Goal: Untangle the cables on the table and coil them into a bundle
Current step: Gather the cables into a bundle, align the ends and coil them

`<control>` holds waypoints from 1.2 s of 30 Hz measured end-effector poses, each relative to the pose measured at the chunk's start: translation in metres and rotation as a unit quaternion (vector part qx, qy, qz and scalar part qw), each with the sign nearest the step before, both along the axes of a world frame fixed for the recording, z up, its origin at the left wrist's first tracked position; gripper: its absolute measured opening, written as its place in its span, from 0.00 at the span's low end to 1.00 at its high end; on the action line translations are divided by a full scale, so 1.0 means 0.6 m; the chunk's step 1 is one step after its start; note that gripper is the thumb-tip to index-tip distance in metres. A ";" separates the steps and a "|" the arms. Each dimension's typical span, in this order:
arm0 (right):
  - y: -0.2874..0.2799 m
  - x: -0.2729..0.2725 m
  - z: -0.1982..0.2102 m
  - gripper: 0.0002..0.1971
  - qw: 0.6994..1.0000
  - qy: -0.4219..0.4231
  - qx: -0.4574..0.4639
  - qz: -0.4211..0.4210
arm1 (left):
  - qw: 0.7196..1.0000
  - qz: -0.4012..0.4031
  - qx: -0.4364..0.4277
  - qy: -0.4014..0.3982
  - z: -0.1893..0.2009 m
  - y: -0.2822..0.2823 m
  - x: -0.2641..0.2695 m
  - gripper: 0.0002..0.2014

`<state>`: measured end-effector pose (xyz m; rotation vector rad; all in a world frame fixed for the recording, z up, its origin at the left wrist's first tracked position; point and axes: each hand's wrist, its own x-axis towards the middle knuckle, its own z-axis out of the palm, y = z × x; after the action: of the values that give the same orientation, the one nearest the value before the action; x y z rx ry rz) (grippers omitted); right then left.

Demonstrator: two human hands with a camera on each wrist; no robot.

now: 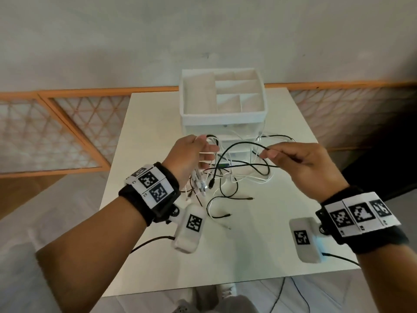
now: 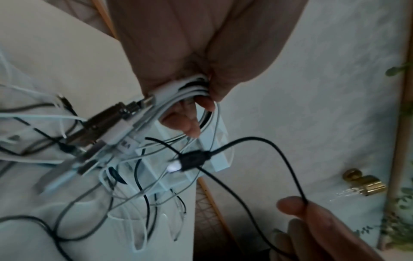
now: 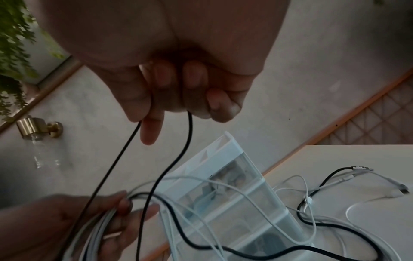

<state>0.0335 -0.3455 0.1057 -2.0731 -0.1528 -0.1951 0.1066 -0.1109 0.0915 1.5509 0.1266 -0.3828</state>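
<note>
Both hands are held up in front of the drawer box (image 1: 222,105). White cables (image 1: 208,143) are gripped in a bunch by the left hand (image 1: 191,154). One black cable (image 1: 243,152) is pinched by the right hand (image 1: 302,163). More loose cables (image 1: 228,193) are left tangled on the surface (image 1: 259,245), in front of the drawer box.

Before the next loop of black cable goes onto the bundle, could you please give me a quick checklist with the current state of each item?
1. Left hand grips the coiled bundle: ok.
2. Right hand pinches the black cable: ok.
3. Black cable free of the white cables: not ok, they cross.
4. Loose plug ends off the table: not ok.
5. Drawer organizer clear of the strands: cannot tell.
</note>
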 end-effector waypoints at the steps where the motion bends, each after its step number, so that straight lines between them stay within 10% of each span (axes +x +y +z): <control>1: -0.005 0.000 0.001 0.16 1.000 -0.003 -0.002 -0.007 | 1.000 -0.020 -0.009 -0.004 0.007 -0.016 -0.003 0.12; 15: -0.054 0.018 -0.001 0.07 0.986 -0.004 -0.164 0.032 | 0.995 -0.097 0.000 0.011 0.033 -0.100 -0.026 0.12; 29: -0.104 0.016 -0.158 0.14 0.937 0.302 -0.107 -0.143 | 0.998 -0.051 -0.003 -0.041 0.083 -0.046 -0.013 0.13; 36: -0.074 0.077 0.035 0.11 0.952 -0.033 0.211 -0.218 | 0.992 0.000 0.123 -0.014 0.028 0.050 0.009 0.11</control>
<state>0.0795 -0.3898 0.1270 -1.6468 0.2902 -0.5212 0.1119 -0.0812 0.1080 1.7993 0.1557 -0.3547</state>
